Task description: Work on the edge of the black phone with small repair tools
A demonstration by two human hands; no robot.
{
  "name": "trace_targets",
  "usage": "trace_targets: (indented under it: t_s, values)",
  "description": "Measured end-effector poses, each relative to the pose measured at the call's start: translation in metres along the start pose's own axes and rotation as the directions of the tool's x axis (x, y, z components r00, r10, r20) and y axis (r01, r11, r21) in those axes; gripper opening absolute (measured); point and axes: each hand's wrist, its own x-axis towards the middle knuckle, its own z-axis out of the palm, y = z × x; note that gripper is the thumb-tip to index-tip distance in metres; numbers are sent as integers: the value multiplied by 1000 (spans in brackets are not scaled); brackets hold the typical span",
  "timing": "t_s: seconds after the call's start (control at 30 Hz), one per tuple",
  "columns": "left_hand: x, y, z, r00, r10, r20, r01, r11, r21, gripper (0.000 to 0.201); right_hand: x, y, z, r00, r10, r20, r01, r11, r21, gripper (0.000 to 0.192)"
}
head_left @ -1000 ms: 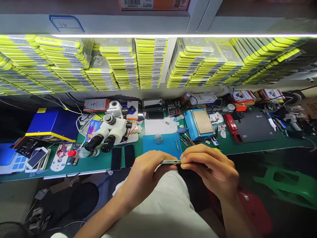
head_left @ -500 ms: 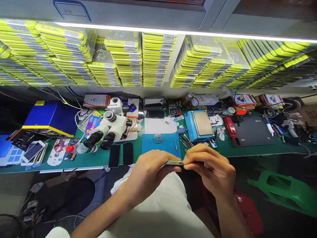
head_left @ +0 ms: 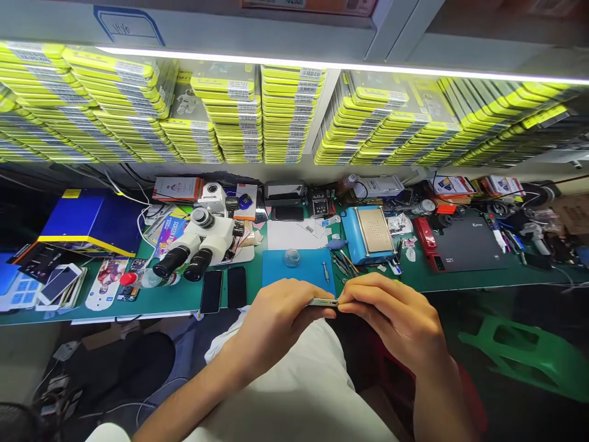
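My left hand (head_left: 271,328) grips a thin silver phone (head_left: 322,302) edge-on, over my lap just in front of the bench. The phone's bottom edge with its port holes faces me. My right hand (head_left: 391,316) pinches the phone's right end with fingertips closed; whether a small tool sits between those fingers is hidden. Just beyond the hands lies a blue work mat (head_left: 297,270) with a small screwdriver (head_left: 326,271) and a clear round piece (head_left: 292,257) on it.
A white stereo microscope (head_left: 202,239) stands left of the mat, two dark phones (head_left: 224,288) beside it. A blue heating plate (head_left: 369,233), red device (head_left: 427,239) and black pad (head_left: 464,242) lie to the right. Yellow packages (head_left: 285,116) fill the shelf. A green stool (head_left: 524,353) stands low right.
Both hands stay on the phone; my right fingers have shifted slightly along its right end. The view moved a little.
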Motion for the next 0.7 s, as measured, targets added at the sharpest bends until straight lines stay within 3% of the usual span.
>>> trace_targets:
  t_s: [0.13,0.27,0.4,0.53,0.7]
  values:
    - [1,1,1,1000,-4,8,4,1000,-7,19,0,-3,-5,1000,-22,-3,22,998,-60,20]
    - [2,1,2,1000,-21,-4,21,1000,-23,19,-3,0,4,998,-25,-63,25,1000,-5,23]
    - [1,-2,1,1000,-31,0,31,999,-17,19,-8,2,15,986,89,-142,-70,988,136,24]
    - [-2,-5,4,999,-19,27,19,1000,-4,21,-9,8,15,961,277,18,-265,895,359,3]
    - [-6,-7,9,997,-13,77,13,1000,6,18,-15,28,18,885,356,301,-466,663,586,32]
